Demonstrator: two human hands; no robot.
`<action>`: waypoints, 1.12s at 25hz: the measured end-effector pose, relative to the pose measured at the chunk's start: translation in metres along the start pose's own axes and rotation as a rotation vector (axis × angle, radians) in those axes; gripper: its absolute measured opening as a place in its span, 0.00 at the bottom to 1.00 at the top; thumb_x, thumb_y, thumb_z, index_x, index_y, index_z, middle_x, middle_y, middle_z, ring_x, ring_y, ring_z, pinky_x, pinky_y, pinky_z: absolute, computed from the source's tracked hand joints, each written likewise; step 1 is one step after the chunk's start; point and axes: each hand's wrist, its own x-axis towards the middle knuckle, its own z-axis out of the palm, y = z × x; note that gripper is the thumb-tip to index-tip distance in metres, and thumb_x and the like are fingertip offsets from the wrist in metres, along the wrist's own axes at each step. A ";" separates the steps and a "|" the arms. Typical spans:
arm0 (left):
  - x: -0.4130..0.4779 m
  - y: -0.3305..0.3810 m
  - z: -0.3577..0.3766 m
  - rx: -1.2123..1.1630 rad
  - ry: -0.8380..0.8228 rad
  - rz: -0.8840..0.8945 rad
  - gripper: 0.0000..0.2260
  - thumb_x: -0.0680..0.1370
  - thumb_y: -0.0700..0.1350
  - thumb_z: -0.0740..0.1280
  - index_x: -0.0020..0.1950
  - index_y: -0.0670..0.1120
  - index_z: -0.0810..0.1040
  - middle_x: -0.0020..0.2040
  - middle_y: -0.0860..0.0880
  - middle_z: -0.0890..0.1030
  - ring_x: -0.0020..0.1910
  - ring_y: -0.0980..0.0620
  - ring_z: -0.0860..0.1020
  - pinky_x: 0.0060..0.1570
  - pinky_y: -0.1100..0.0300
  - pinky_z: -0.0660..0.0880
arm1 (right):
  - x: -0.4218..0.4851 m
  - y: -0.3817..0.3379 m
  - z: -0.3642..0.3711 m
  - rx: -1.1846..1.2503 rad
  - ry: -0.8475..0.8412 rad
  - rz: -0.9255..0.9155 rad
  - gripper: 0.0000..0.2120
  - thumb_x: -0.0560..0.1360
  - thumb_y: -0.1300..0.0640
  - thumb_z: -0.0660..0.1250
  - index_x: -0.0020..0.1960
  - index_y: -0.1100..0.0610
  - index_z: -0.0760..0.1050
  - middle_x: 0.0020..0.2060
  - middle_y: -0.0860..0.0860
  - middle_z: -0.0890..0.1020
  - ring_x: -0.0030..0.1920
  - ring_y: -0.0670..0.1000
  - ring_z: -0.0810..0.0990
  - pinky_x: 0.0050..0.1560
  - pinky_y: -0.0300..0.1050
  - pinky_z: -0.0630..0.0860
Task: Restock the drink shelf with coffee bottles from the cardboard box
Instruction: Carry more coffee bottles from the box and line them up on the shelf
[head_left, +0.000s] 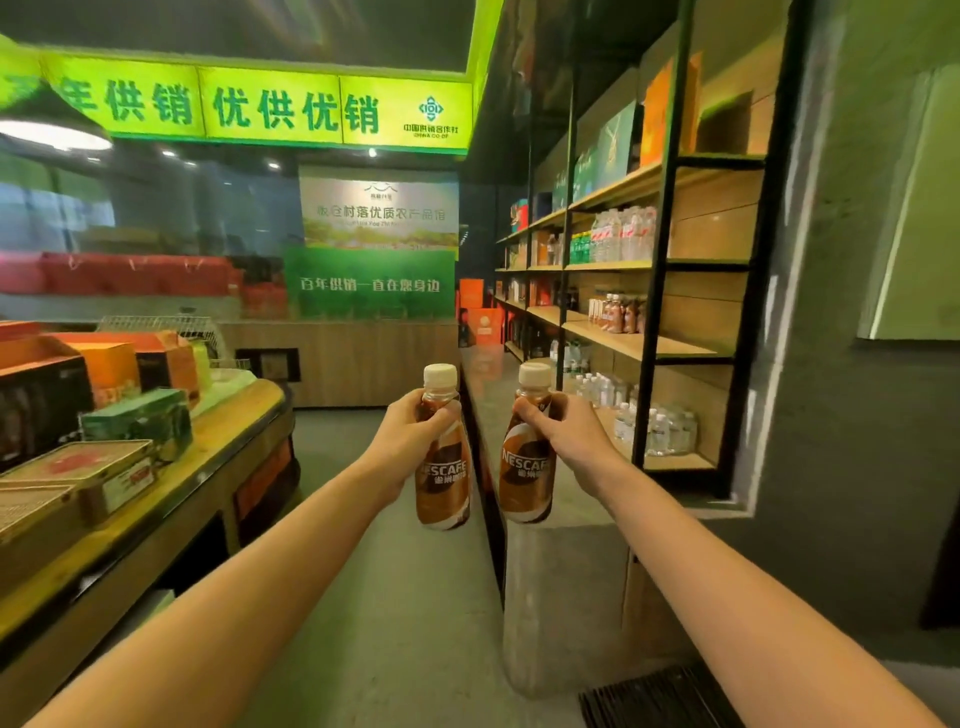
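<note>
Left hand (410, 423) grips one glossy brown coffee bottle (442, 467); right hand (563, 431) clasps a second bottle (525, 467), cream caps upright.

left bottle (442, 457) neck: covered by the fingers of the left hand (410, 431)
right bottle (525, 457) neck: covered by the right hand (563, 434)
small print on both labels: too blurred to read
far shelf bottles (615, 312): brown, brand too small to tell
left counter boxes (78, 467): blurred, cut by the left edge
black floor mat (660, 699): cut by the bottom edge
</note>
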 end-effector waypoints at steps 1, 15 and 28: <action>0.017 -0.008 -0.003 0.001 0.006 -0.012 0.05 0.79 0.44 0.62 0.54 0.50 0.71 0.45 0.55 0.77 0.43 0.59 0.75 0.37 0.65 0.68 | 0.019 0.005 0.006 -0.008 0.005 -0.005 0.10 0.76 0.52 0.66 0.53 0.58 0.76 0.49 0.53 0.81 0.55 0.54 0.78 0.53 0.46 0.71; 0.442 -0.156 -0.069 0.052 0.078 -0.036 0.08 0.79 0.43 0.63 0.58 0.47 0.72 0.50 0.49 0.78 0.49 0.52 0.76 0.52 0.54 0.70 | 0.448 0.115 0.121 -0.039 -0.066 -0.046 0.05 0.76 0.54 0.65 0.52 0.53 0.75 0.47 0.50 0.79 0.52 0.49 0.77 0.51 0.43 0.70; 0.820 -0.275 -0.091 0.016 -0.221 0.028 0.12 0.79 0.43 0.62 0.62 0.45 0.72 0.51 0.48 0.79 0.53 0.49 0.77 0.56 0.51 0.71 | 0.776 0.224 0.184 -0.099 0.152 0.023 0.13 0.77 0.55 0.65 0.59 0.60 0.75 0.53 0.54 0.80 0.54 0.50 0.76 0.50 0.42 0.71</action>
